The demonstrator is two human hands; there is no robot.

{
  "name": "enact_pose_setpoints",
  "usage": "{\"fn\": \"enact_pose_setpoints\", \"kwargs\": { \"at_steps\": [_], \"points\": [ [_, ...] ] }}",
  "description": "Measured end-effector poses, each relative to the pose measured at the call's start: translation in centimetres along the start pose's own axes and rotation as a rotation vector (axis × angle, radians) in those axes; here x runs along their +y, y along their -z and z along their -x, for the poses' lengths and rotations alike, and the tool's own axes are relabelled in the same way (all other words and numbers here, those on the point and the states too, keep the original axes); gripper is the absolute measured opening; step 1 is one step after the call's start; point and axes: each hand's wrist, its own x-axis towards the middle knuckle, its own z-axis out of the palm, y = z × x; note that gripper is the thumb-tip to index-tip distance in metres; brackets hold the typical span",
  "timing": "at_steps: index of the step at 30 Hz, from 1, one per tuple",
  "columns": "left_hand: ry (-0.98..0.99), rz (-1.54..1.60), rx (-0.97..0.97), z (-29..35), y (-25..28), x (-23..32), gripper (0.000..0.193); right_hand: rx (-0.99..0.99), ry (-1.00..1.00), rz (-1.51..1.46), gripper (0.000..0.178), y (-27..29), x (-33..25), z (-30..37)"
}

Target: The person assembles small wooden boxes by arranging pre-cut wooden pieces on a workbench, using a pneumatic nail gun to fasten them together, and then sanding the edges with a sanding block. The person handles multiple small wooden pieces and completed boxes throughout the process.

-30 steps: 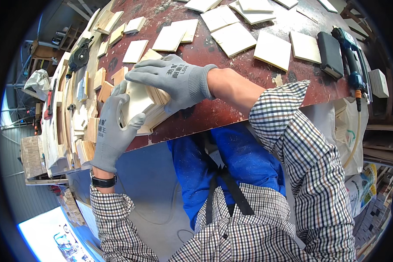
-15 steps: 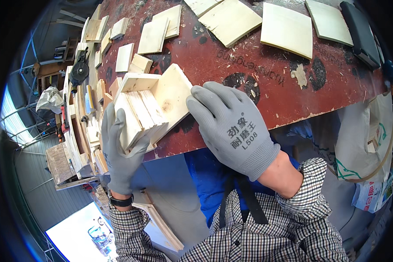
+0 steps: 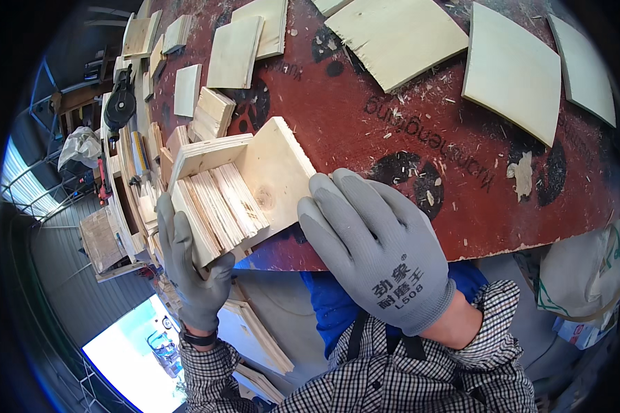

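Mid-frame, the right hand (image 3: 382, 251), thumb hidden, grip unclear, had moved rightward along the wooden box (image 3: 274, 172), which the left hand (image 3: 196, 279) clasped.

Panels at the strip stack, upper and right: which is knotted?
Right panel, nearest the right hand: a brownish knot marks its inner face; none shows on the upper panel.

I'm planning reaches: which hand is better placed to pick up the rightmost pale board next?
Probably the right hand: it is at the right edge of the wooden box, nearer the rightmost pale board. The left hand is farther off, gripping the box's left side.
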Motion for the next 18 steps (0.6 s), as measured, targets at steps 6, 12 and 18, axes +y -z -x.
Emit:
{"fn": "enact_pose_setpoints", "kwargs": {
  "at_steps": [6, 12, 18],
  "points": [
    [-0.006, -0.063, -0.066, -1.0, 0.9, 0.4, 0.078, -0.067, -0.066, -0.057, 0.043, 0.8, -0.2, -0.7],
    [0.026, -0.026, -0.022, -1.1, 0.4, 0.9, 0.074, -0.037, -0.058, -0.042, 0.043, 0.3, -0.4, -0.1],
    [-0.022, -0.01, 0.001, -0.8, 0.2, 0.4, 0.071, -0.07, -0.054, -0.039, 0.042, 0.8, -0.4, -0.4]
  ]
}}
